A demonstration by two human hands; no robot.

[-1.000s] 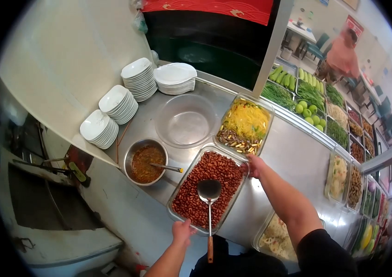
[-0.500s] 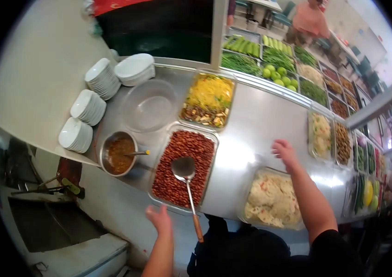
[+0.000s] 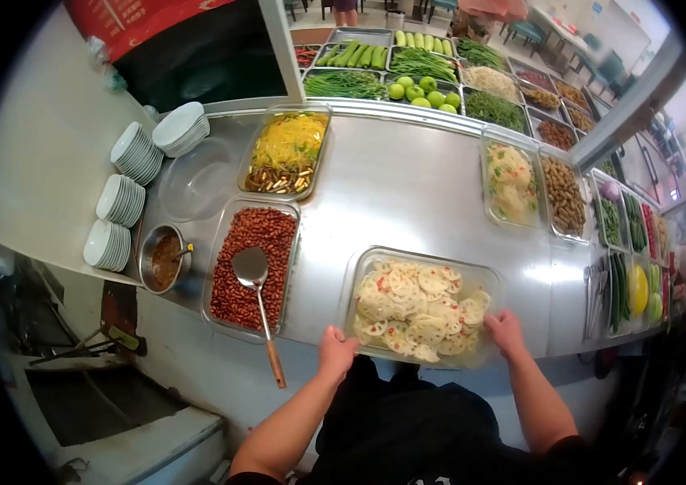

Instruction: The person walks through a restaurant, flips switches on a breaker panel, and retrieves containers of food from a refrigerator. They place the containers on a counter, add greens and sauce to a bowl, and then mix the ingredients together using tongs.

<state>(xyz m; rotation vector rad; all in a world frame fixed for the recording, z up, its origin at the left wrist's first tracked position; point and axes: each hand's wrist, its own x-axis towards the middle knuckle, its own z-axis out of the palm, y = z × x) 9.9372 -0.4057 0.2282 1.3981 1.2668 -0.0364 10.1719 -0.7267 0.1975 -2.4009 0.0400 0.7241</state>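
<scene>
A clear rectangular tray (image 3: 357,275) of sliced lotus root (image 3: 428,301) with red pepper bits sits at the counter's near edge. My left hand (image 3: 337,353) is closed on its near left corner. My right hand (image 3: 506,333) grips the right end near the front corner, thumb side toward the tray. Left of it lies another glass tray (image 3: 293,271) full of red peanuts (image 3: 256,234). A metal spatula (image 3: 250,265) rests on the peanuts, its wooden handle jutting over the counter edge near my left hand.
Behind the peanuts stands a tray of yellow and brown food (image 3: 285,149). A metal bowl of sauce (image 3: 167,257), a clear basin (image 3: 197,182) and stacked white dishes (image 3: 121,200) are at left. Trays of noodles (image 3: 511,174) and peanuts in shells (image 3: 563,194) stand at right, vegetables beyond the ledge.
Both hands have come to the lotus root tray: my left from beside the red peanuts, my right from above the counter behind the tray. The head view has shifted right.
</scene>
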